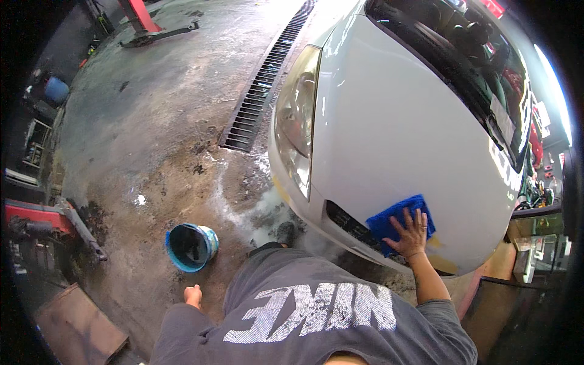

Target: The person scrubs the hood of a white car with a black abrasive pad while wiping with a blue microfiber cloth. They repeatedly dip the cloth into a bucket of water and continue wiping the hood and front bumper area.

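My right hand [413, 235] lies flat, fingers spread, on a folded blue cloth [379, 224], pressing it against the front of a light-coloured car's hood [392, 123]. The cloth overlaps the edge of the dark grille opening [349, 223]. A ring shows on one finger. Yellowish patches [442, 263] mark the bodywork beside my wrist. My left hand [193, 295] hangs low on the left with its fingers curled, and nothing is seen in it. Just beyond it stands a blue-rimmed bucket [191, 248] with a dark inside; its contents cannot be made out.
A metal floor drain grate [262, 86] runs along the car's headlight side [296, 118]. Red lift parts with dark arms stand at far left [39, 216] and upper left [141, 18]. A brown panel [82, 319] lies at lower left. The concrete floor [150, 123] has wet-looking, stained patches.
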Demonstrator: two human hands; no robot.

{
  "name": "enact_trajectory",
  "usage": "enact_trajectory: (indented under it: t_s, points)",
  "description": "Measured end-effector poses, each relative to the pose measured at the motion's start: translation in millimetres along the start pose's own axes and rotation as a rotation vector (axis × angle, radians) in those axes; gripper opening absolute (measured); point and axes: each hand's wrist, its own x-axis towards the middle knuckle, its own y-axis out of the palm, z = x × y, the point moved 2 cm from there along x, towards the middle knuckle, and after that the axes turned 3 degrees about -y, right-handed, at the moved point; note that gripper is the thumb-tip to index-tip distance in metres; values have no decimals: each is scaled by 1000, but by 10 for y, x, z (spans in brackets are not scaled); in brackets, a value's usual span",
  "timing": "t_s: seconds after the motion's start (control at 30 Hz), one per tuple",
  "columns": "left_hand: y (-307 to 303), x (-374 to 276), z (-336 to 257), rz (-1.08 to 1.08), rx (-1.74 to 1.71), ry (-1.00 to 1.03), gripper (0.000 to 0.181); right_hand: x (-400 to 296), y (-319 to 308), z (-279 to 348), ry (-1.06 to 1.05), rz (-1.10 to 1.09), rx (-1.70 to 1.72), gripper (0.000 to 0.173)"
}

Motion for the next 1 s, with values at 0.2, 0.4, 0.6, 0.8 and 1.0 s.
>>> enact_trajectory:
  t_s: [0.2, 0.4, 0.6, 0.8, 1.0]
  points:
    - [-544, -363, -914, -257, 11, 435, 51, 320, 236, 721, 559, -64, 19, 82]
    - [-859, -2495, -4201, -435, -275, 1606, 54, 1898, -195, 1515, 400, -28, 228, 69]
    - [-246, -3961, -5829, 31, -831, 1819, 89, 3211, -638, 1086, 204, 48, 323, 59]
    - [-288, -3806, -6975, -20, -501, 1868, 96, 3804, -501, 186, 231, -138, 670, 58]
    - [-1289, -3546, -8521, -237, -57, 2023, 99, 3990, -756, 787, 585, -694, 174, 61]
